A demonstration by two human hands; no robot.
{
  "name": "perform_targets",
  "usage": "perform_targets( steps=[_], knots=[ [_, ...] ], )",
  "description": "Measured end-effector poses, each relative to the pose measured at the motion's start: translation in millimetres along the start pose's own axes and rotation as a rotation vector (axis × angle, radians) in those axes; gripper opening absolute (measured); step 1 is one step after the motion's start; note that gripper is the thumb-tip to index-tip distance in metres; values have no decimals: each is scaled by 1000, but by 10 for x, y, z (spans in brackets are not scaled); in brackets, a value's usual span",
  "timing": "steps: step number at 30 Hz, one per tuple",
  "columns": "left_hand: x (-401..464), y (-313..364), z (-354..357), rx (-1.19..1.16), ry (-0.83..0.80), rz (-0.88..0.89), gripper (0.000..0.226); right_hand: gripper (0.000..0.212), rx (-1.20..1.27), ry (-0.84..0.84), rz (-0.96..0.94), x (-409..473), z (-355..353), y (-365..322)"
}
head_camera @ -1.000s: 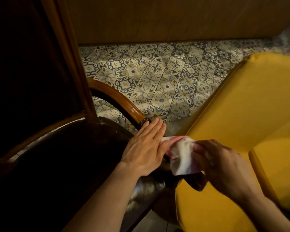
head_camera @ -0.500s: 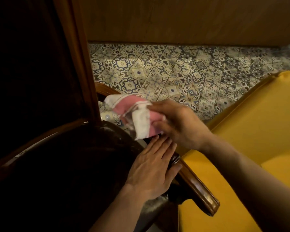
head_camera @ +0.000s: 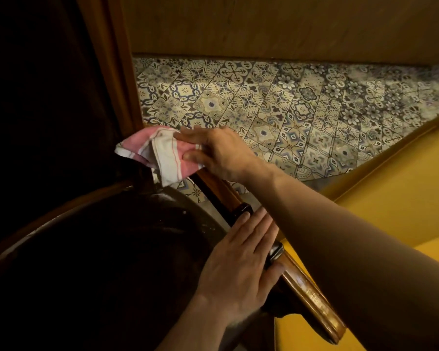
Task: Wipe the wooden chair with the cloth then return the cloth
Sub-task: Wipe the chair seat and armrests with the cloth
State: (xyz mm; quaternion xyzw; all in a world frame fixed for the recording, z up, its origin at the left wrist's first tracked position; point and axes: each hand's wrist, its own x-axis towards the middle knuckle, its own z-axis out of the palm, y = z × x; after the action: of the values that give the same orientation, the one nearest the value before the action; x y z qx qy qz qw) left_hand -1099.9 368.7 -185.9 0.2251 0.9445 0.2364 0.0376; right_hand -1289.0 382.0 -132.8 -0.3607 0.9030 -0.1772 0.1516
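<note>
The wooden chair fills the lower left, with a dark round seat and a glossy brown armrest running from the upright post down to the lower right. My right hand grips a pink and white cloth and presses it on the far end of the armrest, close to the post. My left hand lies flat with fingers together across the middle of the armrest and the seat's edge. The armrest under both hands is hidden.
A yellow upholstered seat stands tight against the chair on the right. Patterned floor tiles stretch beyond the armrest to a wooden wall panel. The chair's back post rises at the left.
My right hand has carried the cloth from the near end of the armrest up along it to the end by the post. My left hand stays flat on the chair.
</note>
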Motion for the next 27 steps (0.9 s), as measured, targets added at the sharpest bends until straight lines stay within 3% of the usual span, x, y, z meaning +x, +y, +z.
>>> perform_targets(
  steps=[8,22,27],
  knots=[
    [-4,-15,-37,-20,24,6,66,44,-86,-11,-74,-213,-28,88],
    [-27,65,-136,-6,-29,-36,71,45,-86,-88,53,-1079,-160,252],
    [-298,85,-260,-124,-1,6,55,42,-24,-13,102,-1415,-114,288]
  ],
)
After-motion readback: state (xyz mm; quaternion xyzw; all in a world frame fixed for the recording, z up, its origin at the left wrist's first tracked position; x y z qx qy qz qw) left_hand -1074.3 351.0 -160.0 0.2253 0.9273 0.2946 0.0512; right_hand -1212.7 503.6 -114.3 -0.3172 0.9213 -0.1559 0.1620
